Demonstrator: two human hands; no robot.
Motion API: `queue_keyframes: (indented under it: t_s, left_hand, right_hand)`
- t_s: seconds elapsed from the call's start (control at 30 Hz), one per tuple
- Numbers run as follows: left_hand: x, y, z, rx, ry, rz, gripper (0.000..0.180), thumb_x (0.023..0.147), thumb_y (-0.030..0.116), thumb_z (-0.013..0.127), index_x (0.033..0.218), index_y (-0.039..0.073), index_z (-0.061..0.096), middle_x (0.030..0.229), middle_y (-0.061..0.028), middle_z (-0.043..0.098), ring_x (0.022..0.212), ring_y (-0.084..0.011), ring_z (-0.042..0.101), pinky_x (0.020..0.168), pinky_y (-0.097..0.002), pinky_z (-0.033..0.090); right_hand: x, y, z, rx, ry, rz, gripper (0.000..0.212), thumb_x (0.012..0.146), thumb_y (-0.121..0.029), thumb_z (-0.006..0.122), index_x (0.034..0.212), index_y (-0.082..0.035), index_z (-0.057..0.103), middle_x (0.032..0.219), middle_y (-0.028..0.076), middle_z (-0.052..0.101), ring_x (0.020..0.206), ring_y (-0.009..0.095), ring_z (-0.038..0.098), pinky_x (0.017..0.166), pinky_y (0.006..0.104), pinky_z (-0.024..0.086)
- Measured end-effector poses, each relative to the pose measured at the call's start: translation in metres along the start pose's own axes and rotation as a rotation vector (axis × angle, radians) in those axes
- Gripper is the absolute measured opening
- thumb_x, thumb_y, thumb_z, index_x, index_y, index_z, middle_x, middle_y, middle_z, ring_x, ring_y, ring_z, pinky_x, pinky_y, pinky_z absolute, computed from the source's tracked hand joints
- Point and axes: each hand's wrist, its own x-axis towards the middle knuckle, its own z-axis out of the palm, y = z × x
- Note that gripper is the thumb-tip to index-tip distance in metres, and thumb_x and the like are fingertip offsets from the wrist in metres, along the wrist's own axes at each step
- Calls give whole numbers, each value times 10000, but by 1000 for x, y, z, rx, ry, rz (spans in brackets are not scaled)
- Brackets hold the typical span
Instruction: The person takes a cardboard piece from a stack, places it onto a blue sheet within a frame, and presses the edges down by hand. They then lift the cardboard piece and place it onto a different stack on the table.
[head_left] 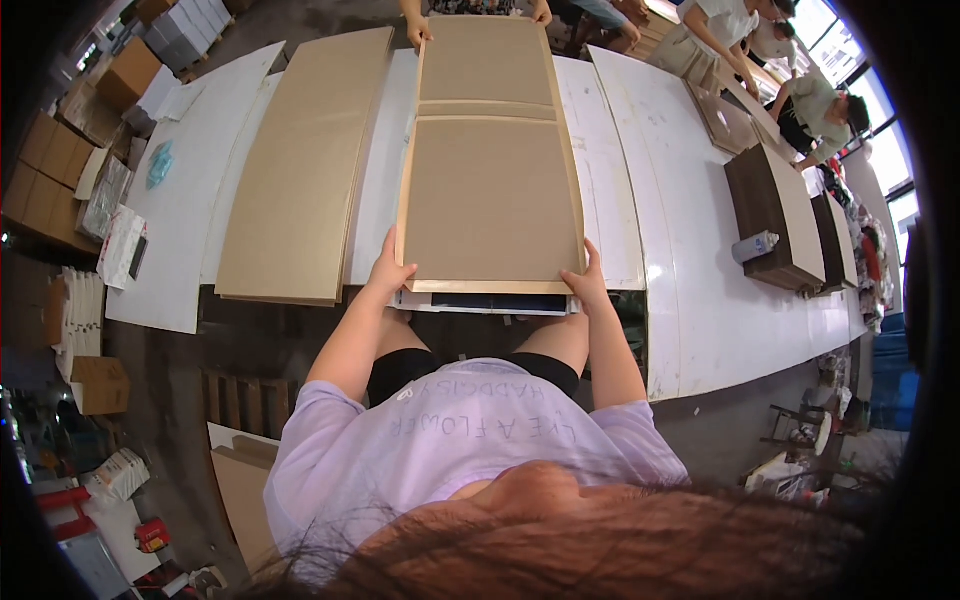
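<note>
A long tan board panel [492, 200] with a pale raised frame and a crossbar lies lengthwise in front of me over the white table. My left hand [388, 266] grips its near left corner, thumb on top and fingers along the side. At the near right corner my right hand [588, 279] holds it the same way. Across from me, another person's hands [418, 33] hold the far end of the panel. Below its near edge shows a dark flat piece with a white rim [490, 303].
Stacked tan boards [300, 180] lie to the left. On the right table [700, 300] stand dark brown box-shaped pieces [765, 220] with a spray can [755, 247] by them. Other people work at the far right. Cartons [45, 170] fill the left side.
</note>
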Motion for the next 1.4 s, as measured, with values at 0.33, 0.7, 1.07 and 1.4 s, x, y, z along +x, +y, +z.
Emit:
queue_keyframes:
  t_s: [0.33,0.7,1.07,1.4]
  left_hand:
    - [20,34,1,1177,-248,-108,601,822,158,545,1400,211,390,1072,-129,661,854,-252,668,675,-379,529]
    - [67,22,39,1811,-160,220,380,880,224,516,1249,148,573,1414,-50,419,1343,-257,331,1039,-482,309]
    - [40,27,7,1445,-57,383,679,822,278,625,1415,131,328,1536,-125,110,1418,-345,61,1109,-553,127]
    - [91,-74,-22,613,-43,386,805,815,138,602,1458,33,129,1481,-253,216,1392,-383,176,1101,-555,130]
  right_hand:
    - [18,-31,3,-961,-399,-81,620,739,-216,664,1327,-163,475,1108,146,642,907,300,650,771,384,522]
    - [42,-29,42,-1626,-441,6,306,783,-273,569,1015,-105,676,956,84,699,887,269,673,720,373,534]
    - [56,-51,38,-1675,-588,123,316,820,-264,571,1057,-74,658,1009,87,686,916,283,662,744,392,525]
    - [68,62,-13,-824,-121,-192,723,866,-378,542,1461,-120,223,1485,181,271,1418,290,133,1108,479,84]
